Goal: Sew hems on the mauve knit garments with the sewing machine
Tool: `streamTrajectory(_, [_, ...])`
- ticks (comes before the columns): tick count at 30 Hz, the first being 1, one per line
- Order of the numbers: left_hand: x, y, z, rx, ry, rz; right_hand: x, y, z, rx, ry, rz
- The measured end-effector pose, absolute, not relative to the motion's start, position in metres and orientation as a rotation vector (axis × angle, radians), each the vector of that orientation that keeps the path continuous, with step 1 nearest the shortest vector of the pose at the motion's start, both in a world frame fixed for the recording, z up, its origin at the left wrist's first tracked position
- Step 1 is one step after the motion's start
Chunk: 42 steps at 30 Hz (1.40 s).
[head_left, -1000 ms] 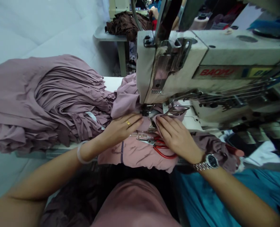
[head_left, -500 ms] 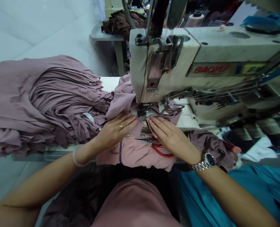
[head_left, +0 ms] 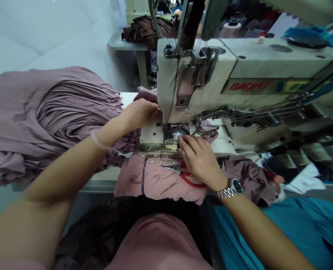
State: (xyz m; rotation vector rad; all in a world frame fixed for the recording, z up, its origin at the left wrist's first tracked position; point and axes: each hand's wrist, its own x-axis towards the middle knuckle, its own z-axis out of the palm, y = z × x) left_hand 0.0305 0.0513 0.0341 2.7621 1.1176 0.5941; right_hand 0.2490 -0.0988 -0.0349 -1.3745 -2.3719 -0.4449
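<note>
My left hand [head_left: 142, 113] reaches to the left side of the sewing machine head [head_left: 194, 82], its fingers closed on mauve fabric [head_left: 146, 93] behind the needle area; the fingertips are partly hidden. My right hand [head_left: 201, 159] rests just right of the presser foot [head_left: 170, 129], its fingers bent and pressed together. What lies under those fingers is hidden, and mauve cloth shows beyond them. Below, scissors with red handles [head_left: 193, 183] lie on a pink padded cloth [head_left: 160, 180] at the machine's front edge, close under my right wrist.
A thick stack of mauve fabric pieces [head_left: 79, 101] lies to the left. Brown cloth [head_left: 148, 30] is piled on a table behind. Dark mauve cloth [head_left: 249, 176] sits to the right, with teal fabric [head_left: 301, 228] below it. A thread cone [head_left: 230, 30] stands behind the machine.
My left hand has moved up and away from the front of the presser foot, and the cloth there has shifted back, baring the machine plate. My right hand's flat fingers have bent.
</note>
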Motion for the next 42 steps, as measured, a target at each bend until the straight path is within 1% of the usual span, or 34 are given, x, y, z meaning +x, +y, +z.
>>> streamTrajectory(2, [0.024,0.005,0.029,2.878,1.160,0.648,0.253,-0.103,-0.038,-1.350,-2.376,-0.451])
streamTrajectory(4, [0.018,-0.040,0.010,3.000,1.018,0.882,0.253,-0.107,-0.041,-1.305,-2.390,-0.455])
streamTrajectory(6, [0.016,-0.072,-0.016,3.073,0.790,0.871,0.250,-0.109,-0.045,-1.282,-2.377,-0.458])
streamTrajectory(9, [0.016,-0.083,-0.043,3.076,0.724,0.810,0.245,-0.111,-0.049,-1.289,-2.336,-0.413])
streamTrajectory(12, [0.016,-0.062,-0.037,2.918,0.763,0.878,0.243,-0.112,-0.052,-1.299,-2.300,-0.330])
streamTrajectory(16, [0.021,-0.035,-0.013,2.482,1.078,1.280,0.242,-0.114,-0.053,-1.316,-2.249,-0.307])
streamTrajectory(18, [0.026,-0.038,-0.014,2.507,1.108,1.375,0.242,-0.114,-0.053,-1.328,-2.230,-0.304])
streamTrajectory(19, [0.029,-0.044,-0.018,2.626,1.037,1.348,0.241,-0.114,-0.053,-1.330,-2.227,-0.300])
streamTrajectory(21, [0.030,-0.058,-0.030,2.903,0.809,1.178,0.242,-0.115,-0.053,-1.323,-2.235,-0.296])
streamTrajectory(23, [0.028,-0.071,-0.042,3.034,0.672,1.008,0.242,-0.115,-0.053,-1.314,-2.244,-0.295])
streamTrajectory(26, [0.021,-0.075,-0.048,3.019,0.784,0.971,0.243,-0.116,-0.052,-1.305,-2.232,-0.306])
streamTrajectory(33, [0.024,-0.066,-0.034,3.073,1.141,0.778,0.237,-0.117,-0.049,-1.339,-2.227,-0.304])
streamTrajectory(40, [0.030,-0.072,-0.032,3.070,1.003,0.686,0.230,-0.120,-0.046,-1.313,-2.134,-0.110])
streamTrajectory(42, [0.028,-0.071,-0.029,3.082,1.009,0.644,0.227,-0.120,-0.045,-1.303,-2.138,-0.100])
